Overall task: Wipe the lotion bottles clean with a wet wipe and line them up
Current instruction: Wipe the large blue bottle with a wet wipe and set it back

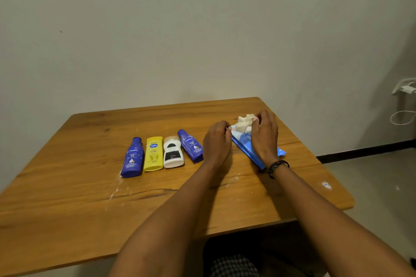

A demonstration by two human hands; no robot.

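Both hands work over a blue wet-wipe pack (pixel 247 149) lying flat on the wooden table (pixel 67 198). The right hand (pixel 264 135) rests across the pack with its fingers curled round a crumpled white wet wipe (pixel 245 123), which bunches up just beyond the fingertips at the far end of the pack. The left hand (pixel 217 141) sits just beside the right hand, on its left, with the fingers bent and the fingertips pinching the near edge of the pack by the wipe; whether they grip the pack's flap or the wipe itself I cannot tell. A dark bracelet (pixel 277 167) circles the right wrist. To the left of the left hand four lotion bottles lie on their backs in a rough row: a blue bottle (pixel 191 146) nearest, tilted and partly hidden behind the hand, then a white bottle (pixel 172 152), a yellow bottle (pixel 153 153), and farthest out a second blue bottle (pixel 132 158). The three farther bottles lie close side by side. White smears (pixel 117 186) mark the table on the near side of the farthest bottle.
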